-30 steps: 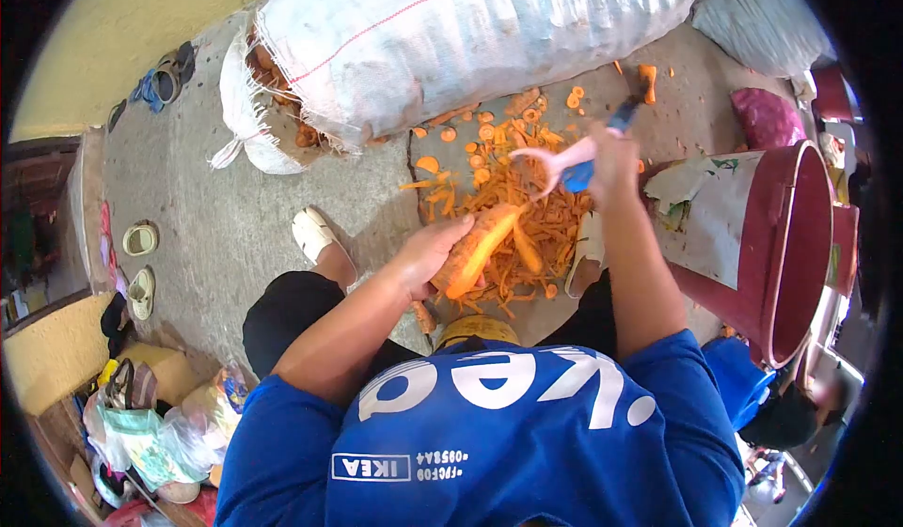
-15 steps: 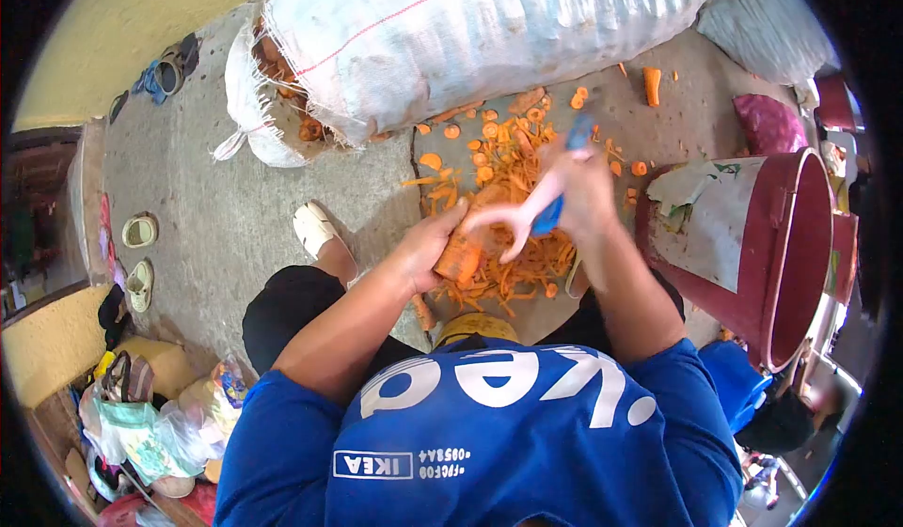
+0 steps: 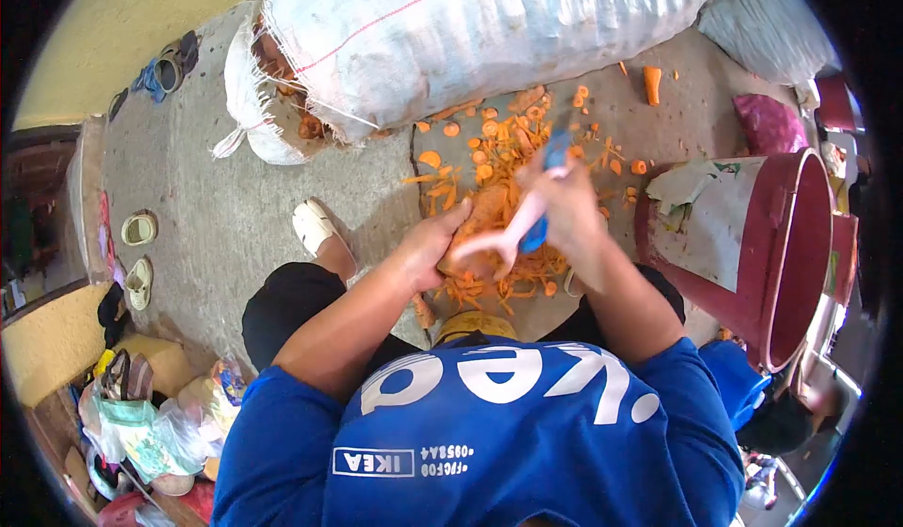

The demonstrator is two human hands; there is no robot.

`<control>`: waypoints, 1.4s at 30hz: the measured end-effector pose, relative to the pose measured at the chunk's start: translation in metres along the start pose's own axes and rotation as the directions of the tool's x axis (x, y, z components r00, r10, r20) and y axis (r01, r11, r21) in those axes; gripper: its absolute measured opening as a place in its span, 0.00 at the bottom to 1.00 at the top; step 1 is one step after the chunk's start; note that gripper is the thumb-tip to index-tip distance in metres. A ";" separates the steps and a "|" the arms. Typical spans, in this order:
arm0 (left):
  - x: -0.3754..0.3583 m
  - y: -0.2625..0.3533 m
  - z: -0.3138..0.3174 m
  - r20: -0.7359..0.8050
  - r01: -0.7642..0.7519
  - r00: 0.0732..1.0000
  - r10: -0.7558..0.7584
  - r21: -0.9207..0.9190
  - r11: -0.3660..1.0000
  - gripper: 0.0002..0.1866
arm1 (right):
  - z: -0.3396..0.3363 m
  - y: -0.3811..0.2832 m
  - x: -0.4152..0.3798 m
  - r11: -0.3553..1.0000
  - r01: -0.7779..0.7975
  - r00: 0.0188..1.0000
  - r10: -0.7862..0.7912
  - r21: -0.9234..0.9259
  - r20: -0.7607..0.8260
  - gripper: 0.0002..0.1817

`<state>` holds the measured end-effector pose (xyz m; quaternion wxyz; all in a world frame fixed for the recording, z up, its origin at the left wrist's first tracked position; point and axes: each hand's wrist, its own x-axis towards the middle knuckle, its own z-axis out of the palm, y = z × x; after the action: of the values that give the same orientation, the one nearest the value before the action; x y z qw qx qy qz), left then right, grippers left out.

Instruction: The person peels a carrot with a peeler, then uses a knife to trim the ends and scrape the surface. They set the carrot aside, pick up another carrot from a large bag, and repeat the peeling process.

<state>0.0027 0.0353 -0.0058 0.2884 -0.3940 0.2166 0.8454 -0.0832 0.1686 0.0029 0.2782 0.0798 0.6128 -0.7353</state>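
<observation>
Busily, a person in a blue shirt [image 3: 499, 433] is working a carrot [image 3: 483, 213] above orange peelings [image 3: 541, 271] strewn on the floor [image 3: 226, 198]. The left hand [image 3: 428, 250] is gripping the carrot; the right hand [image 3: 571, 204], blurred, is clasping a pink peeler [image 3: 528, 217] and something blue [image 3: 535, 235], the peeler's forked head passing over the carrot's near end. A white sack [image 3: 470, 47] is lying beyond, a red bin [image 3: 757, 264] resting tipped at right.
</observation>
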 end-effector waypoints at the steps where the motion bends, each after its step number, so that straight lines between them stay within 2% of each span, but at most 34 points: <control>1: 0.006 -0.003 -0.010 0.124 0.012 0.992 -0.020 0.059 0.998 0.21 | 0.003 0.008 -0.005 0.997 -0.036 0.994 0.044 -0.073 0.104 0.07; 4: 0.008 -0.007 -0.016 0.108 -0.050 0.994 0.029 0.196 0.979 0.21 | -0.010 0.011 0.017 0.995 -0.052 0.994 0.043 -0.087 -0.098 0.05; 5: 0.006 -0.006 -0.020 0.091 -0.054 0.995 0.033 0.235 0.971 0.20 | -0.024 0.006 0.030 0.998 -0.038 0.974 0.047 0.046 -0.221 0.04; 6: 0.005 -0.005 -0.022 0.092 -0.046 0.996 0.024 0.251 0.967 0.20 | -0.044 0.006 0.053 0.999 0.023 0.937 -0.006 0.045 -0.349 0.05; 7: 0.004 -0.005 -0.022 0.092 -0.039 0.996 0.015 0.268 0.963 0.20 | -0.057 -0.004 0.058 0.977 0.145 0.890 -0.199 -0.159 -0.410 0.05; 8: 0.004 -0.003 -0.023 0.092 -0.032 0.996 0.005 0.287 0.957 0.20 | -0.062 -0.005 0.059 0.985 0.146 0.896 -0.171 -0.091 -0.409 0.05; 10: -0.003 -0.002 -0.012 0.027 -0.026 0.999 0.021 0.213 0.977 0.20 | -0.063 -0.011 0.057 0.988 0.146 0.909 -0.117 0.044 -0.400 0.05; 11: -0.004 -0.002 -0.008 -0.005 -0.029 1.000 0.030 0.171 0.985 0.21 | -0.057 0.000 0.050 0.980 0.186 0.946 -0.161 0.065 -0.283 0.06; 12: -0.001 -0.003 -0.008 0.032 -0.017 0.999 0.013 0.119 0.993 0.21 | -0.024 -0.008 0.027 0.991 0.084 0.962 -0.054 0.103 -0.268 0.06; 14: 0.010 -0.006 -0.016 0.104 0.018 0.994 -0.020 0.022 1.000 0.22 | 0.000 0.005 -0.002 0.999 -0.020 1.000 0.020 -0.051 0.007 0.06; 15: 0.010 -0.005 -0.018 0.098 0.007 0.995 -0.018 0.108 0.994 0.23 | 0.005 0.012 -0.009 0.998 0.010 0.995 -0.004 -0.065 0.099 0.06; 18: 0.004 -0.007 -0.012 0.027 -0.040 0.999 0.034 0.289 0.956 0.22 | -0.010 0.017 0.017 0.998 -0.064 0.994 0.062 -0.024 -0.093 0.07; 19: -0.003 -0.005 -0.008 0.003 0.003 1.000 -0.004 0.308 0.951 0.21 | -0.028 0.016 0.036 0.999 -0.016 0.983 0.025 0.049 -0.183 0.08; 20: -0.005 -0.005 -0.009 0.023 0.001 1.000 -0.009 0.304 0.953 0.21 | -0.042 0.006 0.050 0.994 -0.019 0.946 0.053 0.107 -0.320 0.08; 21: -0.005 -0.005 -0.010 0.044 -0.002 0.999 -0.012 0.302 0.953 0.21 | -0.059 0.001 0.060 0.985 0.159 0.915 -0.172 -0.064 -0.365 0.08; 23: -0.003 -0.006 -0.012 0.071 -0.001 0.997 -0.020 0.287 0.958 0.21 | -0.068 -0.007 0.062 0.986 0.160 0.892 -0.126 0.042 -0.435 0.08; 24: -0.002 -0.005 -0.011 0.027 0.004 1.000 -0.011 0.264 0.964 0.21 | -0.069 -0.010 0.063 0.982 0.166 0.880 -0.104 0.094 -0.464 0.08; 26: 0.000 -0.004 -0.011 -0.061 0.008 0.998 0.005 0.206 0.978 0.21 | -0.035 -0.005 0.035 0.987 0.112 0.946 -0.069 0.119 -0.316 0.07; 27: 0.001 -0.003 -0.012 -0.044 0.026 0.999 -0.017 0.228 0.973 0.21 | -0.011 -0.004 0.017 0.991 0.061 0.963 -0.027 0.119 -0.268 0.07; 28: 0.003 -0.002 -0.015 -0.029 0.048 0.999 -0.042 0.252 0.967 0.20 | -0.004 0.005 0.004 0.998 -0.021 0.999 0.024 0.062 -0.041 0.07; 29: 0.005 -0.002 -0.016 -0.015 0.071 0.997 -0.070 0.279 0.958 0.20 | -0.001 0.020 -0.001 0.999 -0.019 0.997 0.017 0.030 0.071 0.07; 30: 0.006 -0.004 -0.016 -0.002 0.012 1.000 -0.012 0.303 0.953 0.20 | 0.000 0.023 -0.002 0.999 -0.038 0.994 0.037 0.007 0.099 0.08; 32: 0.008 -0.010 -0.015 0.029 -0.109 0.994 0.106 0.345 0.932 0.19 | -0.012 0.021 0.019 0.997 -0.061 0.994 0.064 0.037 -0.089 0.07; 33: -0.001 -0.008 -0.007 -0.042 -0.062 0.996 0.081 0.342 0.938 0.19 | -0.034 0.024 0.040 0.997 -0.014 0.980 0.029 0.072 -0.198 0.07; 34: -0.001 -0.008 -0.010 0.000 -0.047 0.999 0.050 0.334 0.942 0.19 | -0.055 0.021 0.061 0.998 -0.020 0.908 0.042 0.056 -0.416 0.07; 35: 0.000 -0.008 -0.015 0.041 -0.032 0.999 0.019 0.327 0.945 0.19 | -0.071 0.009 0.069 0.967 0.044 0.861 -0.165 -0.252 -0.481 0.06; 37: -0.001 -0.006 -0.015 0.079 -0.026 0.997 0.002 0.301 0.953 0.20 | -0.080 -0.009 0.071 0.979 0.176 0.819 -0.086 0.106 -0.567 0.06; 40: -0.002 -0.004 -0.010 0.065 -0.055 0.997 0.041 0.238 0.970 0.21 | -0.055 -0.005 0.053 0.965 0.184 0.922 -0.103 0.187 -0.374 0.06; 42: 0.001 -0.004 -0.012 0.043 -0.052 0.998 0.044 0.217 0.975 0.21 | -0.019 -0.003 0.018 0.986 0.016 0.994 0.002 0.167 -0.105 0.06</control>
<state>0.0115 0.0314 -0.0140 0.3133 -0.3388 0.3118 0.8306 -0.1039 0.1811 -0.0070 0.2353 0.1391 0.5630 -0.7799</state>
